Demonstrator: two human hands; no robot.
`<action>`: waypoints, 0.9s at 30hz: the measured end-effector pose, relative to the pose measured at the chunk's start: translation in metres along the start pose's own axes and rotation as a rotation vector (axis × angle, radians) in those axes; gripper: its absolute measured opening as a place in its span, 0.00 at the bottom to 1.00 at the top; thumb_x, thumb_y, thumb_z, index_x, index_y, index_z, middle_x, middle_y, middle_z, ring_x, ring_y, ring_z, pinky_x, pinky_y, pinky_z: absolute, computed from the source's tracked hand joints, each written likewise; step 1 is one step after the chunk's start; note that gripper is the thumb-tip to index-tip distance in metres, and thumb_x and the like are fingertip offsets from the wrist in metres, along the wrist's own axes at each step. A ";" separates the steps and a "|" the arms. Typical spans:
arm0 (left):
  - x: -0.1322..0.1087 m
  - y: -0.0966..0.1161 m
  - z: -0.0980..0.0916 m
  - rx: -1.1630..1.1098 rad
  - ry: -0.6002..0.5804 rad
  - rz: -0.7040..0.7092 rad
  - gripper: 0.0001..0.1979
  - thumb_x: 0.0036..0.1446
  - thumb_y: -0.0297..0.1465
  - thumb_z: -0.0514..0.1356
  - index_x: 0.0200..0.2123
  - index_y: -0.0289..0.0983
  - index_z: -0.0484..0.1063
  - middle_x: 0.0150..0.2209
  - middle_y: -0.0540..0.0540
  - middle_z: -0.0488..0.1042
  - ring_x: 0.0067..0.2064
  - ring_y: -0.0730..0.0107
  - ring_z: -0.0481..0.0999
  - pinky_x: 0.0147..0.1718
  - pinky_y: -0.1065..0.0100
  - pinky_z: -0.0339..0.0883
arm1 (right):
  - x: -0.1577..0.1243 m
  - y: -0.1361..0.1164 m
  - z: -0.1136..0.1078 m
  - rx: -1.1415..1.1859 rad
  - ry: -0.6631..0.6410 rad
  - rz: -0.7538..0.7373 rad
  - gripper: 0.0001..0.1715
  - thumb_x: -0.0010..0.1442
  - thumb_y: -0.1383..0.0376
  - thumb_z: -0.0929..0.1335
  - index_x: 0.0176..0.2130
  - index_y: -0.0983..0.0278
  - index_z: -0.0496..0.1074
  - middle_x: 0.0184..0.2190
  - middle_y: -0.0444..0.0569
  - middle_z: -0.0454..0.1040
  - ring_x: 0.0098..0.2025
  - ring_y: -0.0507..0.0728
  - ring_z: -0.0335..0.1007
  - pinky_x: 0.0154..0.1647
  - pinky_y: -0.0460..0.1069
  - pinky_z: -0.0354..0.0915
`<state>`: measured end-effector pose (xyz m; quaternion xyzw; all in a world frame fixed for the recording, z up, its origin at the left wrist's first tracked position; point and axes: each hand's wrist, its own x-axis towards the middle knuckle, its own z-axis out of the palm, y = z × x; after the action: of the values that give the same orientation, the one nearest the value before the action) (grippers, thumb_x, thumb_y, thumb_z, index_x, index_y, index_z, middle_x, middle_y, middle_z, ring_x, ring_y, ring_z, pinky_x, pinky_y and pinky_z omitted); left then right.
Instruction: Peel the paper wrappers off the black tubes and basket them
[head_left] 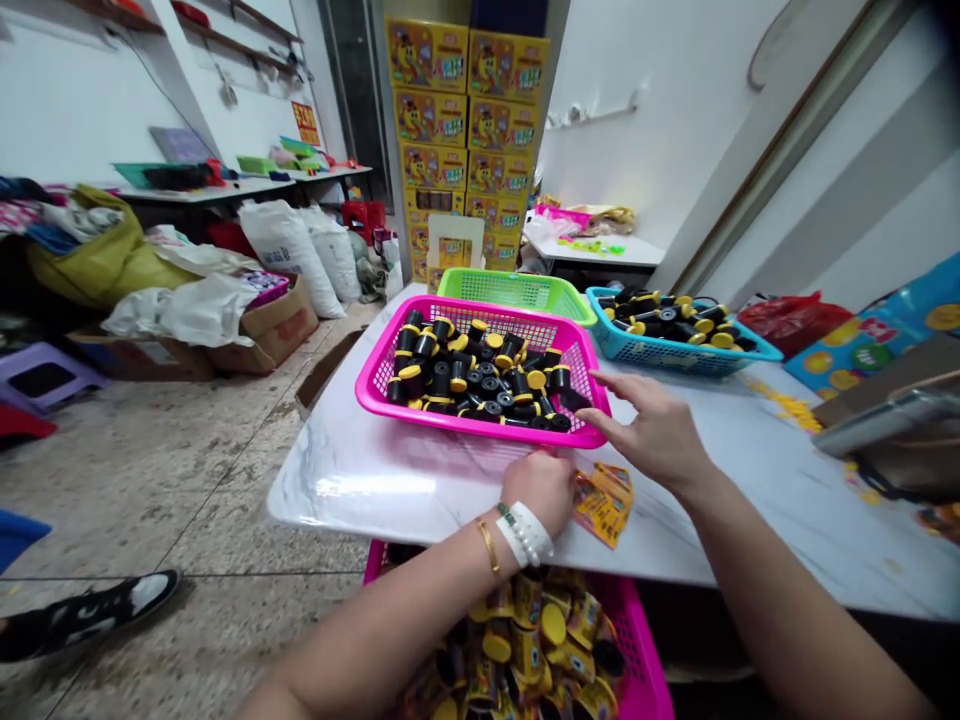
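Note:
My left hand (pixel 541 487) rests on the white table (pixel 390 480) with its fingers curled onto a stack of yellow printed labels (pixel 606 500). My right hand (pixel 651 425) hovers at the near right corner of a pink basket (pixel 375 395), its fingers stretched out and apart, holding nothing. The pink basket is full of black and yellow cylinders (pixel 480 375). Below the table edge, between my forearms, a second pink basket (pixel 641 640) holds several cylinders wrapped in yellow labels (pixel 525 640).
A green basket (pixel 517 290) and a blue basket (pixel 675 350) with more black and yellow cylinders stand behind. Yellow bits (pixel 787 405) lie scattered on the right. Yellow cartons (pixel 469 130) are stacked at the back. Another person's shoe (pixel 90 612) is on the floor at left.

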<state>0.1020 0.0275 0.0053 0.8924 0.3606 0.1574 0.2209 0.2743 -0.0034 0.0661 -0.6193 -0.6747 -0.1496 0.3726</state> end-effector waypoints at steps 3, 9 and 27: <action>-0.018 -0.019 -0.009 -0.027 0.065 0.011 0.11 0.64 0.31 0.60 0.34 0.36 0.82 0.40 0.40 0.81 0.40 0.60 0.81 0.40 0.63 0.75 | -0.021 -0.019 -0.009 0.014 0.074 -0.017 0.20 0.62 0.55 0.73 0.51 0.62 0.78 0.46 0.56 0.81 0.45 0.64 0.78 0.48 0.59 0.73; -0.036 -0.054 -0.018 -0.092 0.155 0.076 0.09 0.64 0.27 0.61 0.35 0.35 0.82 0.45 0.40 0.82 0.44 0.60 0.82 0.48 0.61 0.75 | -0.085 -0.053 -0.011 0.186 -0.079 0.144 0.07 0.65 0.63 0.71 0.44 0.58 0.80 0.38 0.47 0.84 0.34 0.56 0.79 0.33 0.50 0.72; -0.091 -0.043 -0.041 -0.923 0.272 -0.233 0.11 0.57 0.35 0.67 0.39 0.33 0.77 0.32 0.46 0.79 0.23 0.77 0.69 0.21 0.74 0.65 | -0.086 -0.108 0.029 0.851 -0.309 0.824 0.22 0.59 0.49 0.73 0.28 0.65 0.77 0.17 0.43 0.71 0.20 0.49 0.63 0.22 0.43 0.60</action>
<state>-0.0035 0.0014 0.0070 0.6266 0.3763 0.3899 0.5601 0.1588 -0.0669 0.0153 -0.6407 -0.4266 0.3810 0.5123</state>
